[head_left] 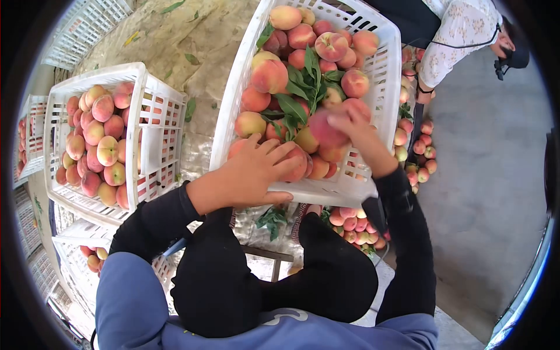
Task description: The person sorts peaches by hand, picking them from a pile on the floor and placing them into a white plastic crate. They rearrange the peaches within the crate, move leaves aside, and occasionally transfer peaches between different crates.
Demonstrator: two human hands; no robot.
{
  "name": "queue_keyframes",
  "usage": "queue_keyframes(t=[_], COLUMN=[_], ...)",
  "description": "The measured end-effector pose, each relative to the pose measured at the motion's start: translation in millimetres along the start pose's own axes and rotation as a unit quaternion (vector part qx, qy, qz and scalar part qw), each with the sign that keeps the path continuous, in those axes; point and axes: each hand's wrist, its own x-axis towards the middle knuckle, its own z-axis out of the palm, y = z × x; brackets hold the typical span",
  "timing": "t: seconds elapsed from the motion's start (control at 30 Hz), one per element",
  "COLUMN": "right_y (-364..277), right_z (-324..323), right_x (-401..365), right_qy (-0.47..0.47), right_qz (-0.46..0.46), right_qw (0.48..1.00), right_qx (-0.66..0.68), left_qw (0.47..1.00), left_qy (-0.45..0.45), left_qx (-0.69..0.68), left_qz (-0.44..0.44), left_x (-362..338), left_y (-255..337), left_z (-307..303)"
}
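Note:
A white plastic crate (233, 96) full of peaches stands in front of me, with green leaves (304, 84) lying over the fruit near its middle. My left hand (248, 175) rests with spread fingers on peaches at the crate's near left corner, its thumb by the rim. Toward the near right side, my right hand (359, 131) has its fingers round a reddish peach (326, 128), which is blurred by motion. That peach is just above the others. The undersides of the fingers of both hands are hidden.
Another white crate (140, 116) of peaches stands at the left, with more crates (87, 26) beyond and below it. Loose peaches (353, 224) lie beneath the near crate and along its right side. A person (461, 35) in a floral sleeve reaches in at the upper right.

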Motion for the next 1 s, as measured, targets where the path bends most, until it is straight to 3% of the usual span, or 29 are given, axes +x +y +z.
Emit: queue_keyframes(t=[0.07, 0.2, 0.27, 0.3, 0.37, 0.6, 0.67, 0.8, 0.87, 1.0], right_y=[26.7, 38.9, 39.3, 40.6, 44.9, 37.9, 38.6, 49.7, 38.1, -1.5], right_z=[-3.9, 7.0, 2.6, 3.7, 9.7, 11.1, 13.5, 15.5, 12.5, -5.1], right_x=[-35.6, -63.4, -66.0, -67.3, -68.9, -65.9, -63.5, -63.2, -61.7, -53.9], right_qy=[-0.111, -0.136, -0.159, -0.16, -0.185, -0.173, -0.179, -0.155, -0.189, -0.217], right_qz=[0.186, 0.23, 0.17, 0.17, 0.074, -0.001, -0.004, -0.045, 0.018, 0.062], right_qw=[0.958, 0.923, 0.972, 0.971, 0.973, 0.969, 0.955, 0.966, 0.952, 0.918], right_qx=[0.189, 0.276, 0.045, 0.045, -0.113, -0.177, -0.235, -0.204, -0.239, -0.327], left_qw=[1.0, 1.0, 1.0, 1.0, 1.0, 0.998, 0.988, 0.991, 0.978, 0.987], left_qy=[-0.009, -0.011, 0.018, 0.017, 0.012, -0.052, -0.119, -0.113, -0.159, -0.124], left_qx=[-0.017, -0.013, -0.007, -0.007, -0.009, -0.032, -0.096, -0.067, -0.133, -0.107], left_qz=[-0.005, -0.005, 0.003, 0.002, 0.003, 0.013, 0.003, 0.03, -0.013, 0.003], left_x=[-1.0, -1.8, -0.5, -0.4, 0.1, 18.9, 29.2, 30.7, 37.3, 40.9], left_y=[0.2, 1.6, 0.8, 0.7, 1.5, -6.6, -7.9, -0.1, 1.9, 0.4], left_z=[-0.4, 0.0, -0.4, -0.8, -2.0, -4.6, 1.5, -2.1, -5.9, 6.7])
